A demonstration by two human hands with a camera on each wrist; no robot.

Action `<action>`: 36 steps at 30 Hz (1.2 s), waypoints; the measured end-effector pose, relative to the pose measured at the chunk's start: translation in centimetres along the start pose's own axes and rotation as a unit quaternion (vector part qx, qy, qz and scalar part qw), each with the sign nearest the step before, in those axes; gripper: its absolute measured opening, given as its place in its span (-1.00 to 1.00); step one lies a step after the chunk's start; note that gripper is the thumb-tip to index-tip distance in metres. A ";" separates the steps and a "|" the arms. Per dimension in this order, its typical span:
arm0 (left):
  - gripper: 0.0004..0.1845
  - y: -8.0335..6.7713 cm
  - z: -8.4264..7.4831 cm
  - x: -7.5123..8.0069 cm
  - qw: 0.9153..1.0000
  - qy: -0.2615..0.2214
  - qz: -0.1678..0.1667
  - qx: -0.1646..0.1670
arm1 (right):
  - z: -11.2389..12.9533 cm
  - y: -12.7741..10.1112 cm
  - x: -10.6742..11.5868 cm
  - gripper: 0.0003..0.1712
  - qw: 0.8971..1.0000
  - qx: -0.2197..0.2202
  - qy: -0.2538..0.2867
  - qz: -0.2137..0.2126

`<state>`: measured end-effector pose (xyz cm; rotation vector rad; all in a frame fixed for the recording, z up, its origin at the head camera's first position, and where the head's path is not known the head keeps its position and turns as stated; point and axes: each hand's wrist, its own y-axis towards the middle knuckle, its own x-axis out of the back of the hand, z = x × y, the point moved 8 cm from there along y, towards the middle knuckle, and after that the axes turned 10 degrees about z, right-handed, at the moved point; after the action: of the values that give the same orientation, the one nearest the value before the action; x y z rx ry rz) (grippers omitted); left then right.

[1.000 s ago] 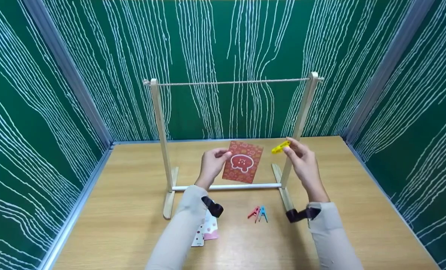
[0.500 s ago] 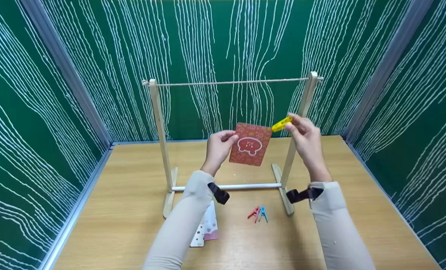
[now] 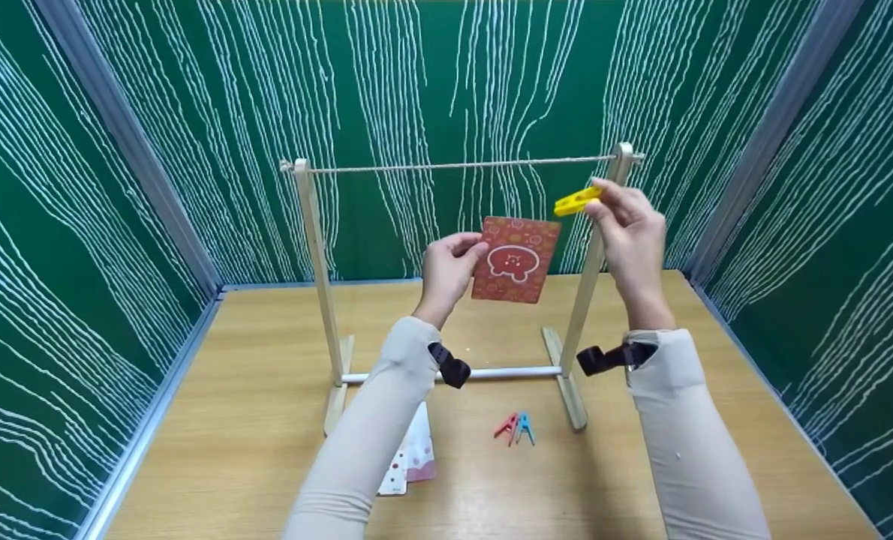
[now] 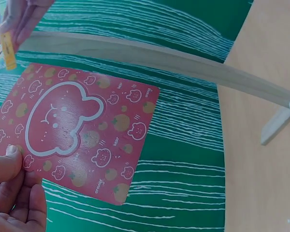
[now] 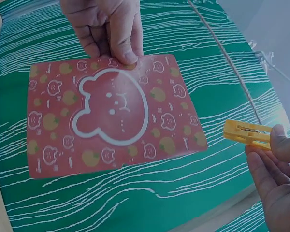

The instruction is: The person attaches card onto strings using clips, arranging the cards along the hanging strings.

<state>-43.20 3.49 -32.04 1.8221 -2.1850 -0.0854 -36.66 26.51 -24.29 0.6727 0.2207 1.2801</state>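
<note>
My left hand (image 3: pixel 450 274) pinches a red card (image 3: pixel 516 260) by its left edge between thumb and fingers. A white-outlined bear face and small orange motifs are printed on the card (image 5: pixel 113 113). To its upper right, my right hand (image 3: pixel 632 232) pinches a yellow clothespin (image 3: pixel 578 201) at one end. In the right wrist view the clothespin (image 5: pixel 248 133) is apart from the card, its tip pointing toward a corner. Above both hands a string (image 3: pixel 461 164) runs between the two posts of a wooden stand (image 3: pixel 314 247). Card and clothespin are below the string in the head view.
On the wooden table (image 3: pixel 251 375) lie a red clothespin (image 3: pixel 506 426) and a blue clothespin (image 3: pixel 525 427) side by side. Light patterned cards (image 3: pixel 419 450) lie partly under the left sleeve. A white bar (image 3: pixel 514 372) joins the stand's feet. Green walls with white lines enclose the table.
Both hands have risen toward the string and shifted somewhat right, carrying the card and the yellow clothespin. The clothespin's tip overlapped the card's corner half a second ago and now stands off it.
</note>
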 end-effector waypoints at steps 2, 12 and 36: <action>-0.79 0.2 -0.5 -0.1 1.000 0.002 -0.005 -0.009 | 0.5 0.4 0.1 -0.62 1.000 0.008 0.007 -0.007; -0.78 0.7 -2.0 -0.5 0.999 0.005 -0.011 -0.030 | 2.4 1.8 0.2 -0.67 0.999 0.023 0.022 -0.027; -0.80 2.1 -4.7 -0.8 0.998 0.025 -0.031 -0.058 | 4.6 4.0 0.5 -0.71 0.997 0.058 0.001 -0.052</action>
<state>-43.88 5.39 -27.25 1.8078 -2.0464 -0.1730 -37.39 25.97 -18.24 0.7504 0.3302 1.1752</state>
